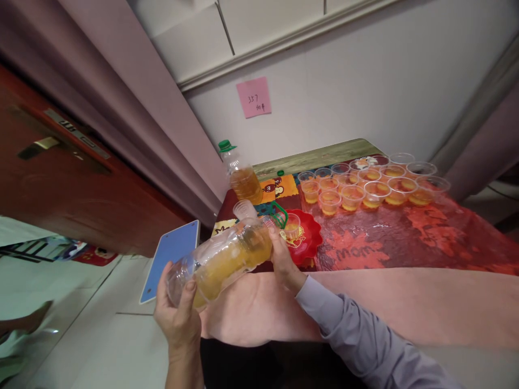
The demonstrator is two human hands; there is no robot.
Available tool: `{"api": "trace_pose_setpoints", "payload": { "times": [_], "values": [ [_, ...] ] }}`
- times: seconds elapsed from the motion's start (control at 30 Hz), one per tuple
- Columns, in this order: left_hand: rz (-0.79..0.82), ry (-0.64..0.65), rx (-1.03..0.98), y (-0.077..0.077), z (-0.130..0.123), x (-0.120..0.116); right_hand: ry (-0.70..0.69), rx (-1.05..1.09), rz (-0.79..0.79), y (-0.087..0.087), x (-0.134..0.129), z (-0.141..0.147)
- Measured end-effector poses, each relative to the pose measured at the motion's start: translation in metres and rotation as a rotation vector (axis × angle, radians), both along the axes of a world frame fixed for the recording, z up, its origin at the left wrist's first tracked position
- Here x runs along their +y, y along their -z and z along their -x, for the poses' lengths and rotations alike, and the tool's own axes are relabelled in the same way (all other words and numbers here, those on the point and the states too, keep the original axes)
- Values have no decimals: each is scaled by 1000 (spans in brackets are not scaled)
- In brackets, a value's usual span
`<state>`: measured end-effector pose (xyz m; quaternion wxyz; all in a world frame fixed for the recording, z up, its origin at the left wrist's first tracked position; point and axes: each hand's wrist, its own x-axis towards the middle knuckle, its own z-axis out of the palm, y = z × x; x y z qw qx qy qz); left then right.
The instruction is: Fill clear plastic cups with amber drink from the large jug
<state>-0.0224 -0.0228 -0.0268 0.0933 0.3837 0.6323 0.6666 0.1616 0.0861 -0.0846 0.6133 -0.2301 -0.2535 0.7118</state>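
While the left hand (178,313) and right hand (284,262) clasp one tilted bottle (223,266), one cup (292,228) stands on one red plate (314,237).

Head camera looks forward, down — near the hands (178,319).

Hands (178,321) (284,258) on tilted bottle (229,265) — red plate (312,240), cups (352,198)

This looks like a room in a home: a reddish wooden door (93,183) with a metal handle (40,146) at left, mauve curtains (162,102) beside it, pale floor tiles (117,351), and a patterned tablecloth (389,251) reading "mom" over the table at right.
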Motion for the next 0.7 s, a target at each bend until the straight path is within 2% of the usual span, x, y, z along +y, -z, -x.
{"api": "trace_pose_setpoints", "payload": {
  "times": [0.7],
  "values": [
    [12, -7, -21, -1, -1, 0, -13, -7, 22, -5, -3, -2]
  ]
}}
